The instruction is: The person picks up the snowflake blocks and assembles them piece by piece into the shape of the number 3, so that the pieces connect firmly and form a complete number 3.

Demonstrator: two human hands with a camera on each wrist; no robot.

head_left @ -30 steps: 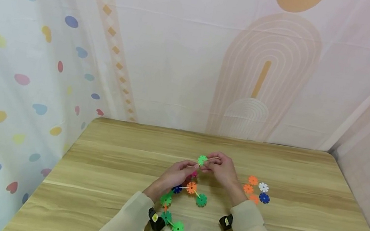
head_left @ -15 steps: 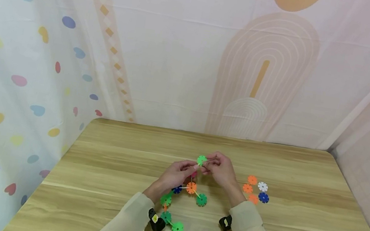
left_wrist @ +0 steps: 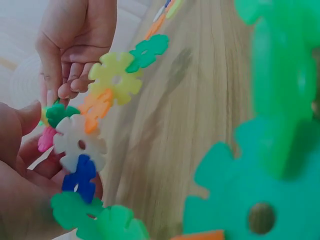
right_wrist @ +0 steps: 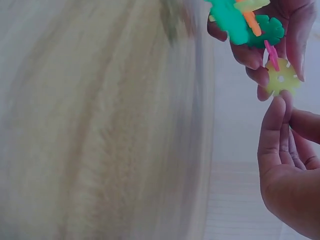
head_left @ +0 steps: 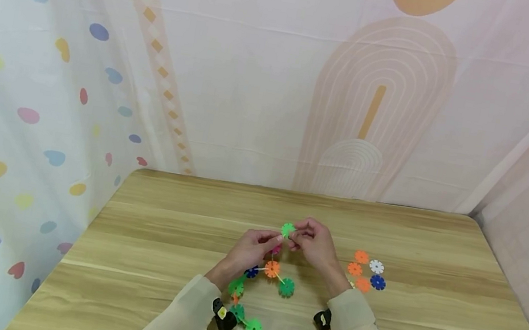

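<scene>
At the centre of the frame, the left hand (head_left: 251, 249) and right hand (head_left: 316, 243) each pinch the top of a chain of flat, notched plastic discs (head_left: 271, 269), the grip meeting at a light green disc (head_left: 287, 230). The chain trails toward the lower edge over the grained wooden tabletop (head_left: 425, 329). Loose orange, white and blue discs (head_left: 366, 271) lie just right.
</scene>
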